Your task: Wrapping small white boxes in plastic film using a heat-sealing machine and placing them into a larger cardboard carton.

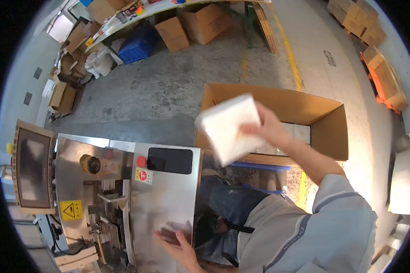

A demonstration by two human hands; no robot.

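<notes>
My right hand (264, 127) grips a white, flat, square-sided box (230, 132) by its right side, fingers closed over it. The box is smeared by motion and hangs in the air over the near left part of an open cardboard carton (325, 136). Inside that carton lie several white boxes (300, 133), partly hidden by my hand and forearm. My left hand (182, 250) is low over the stainless steel top (164, 200) of a machine, fingers apart and nothing in them. Its reflection shows in the metal beside it.
On the steel top lie a black phone (170, 160) and a red button (141, 162). Left of it are the machine's mechanism (111, 200), a black knob (92, 164) and a screen (33, 168). Behind stand a workbench (146, 17), a blue crate (138, 45) and cartons (205, 25).
</notes>
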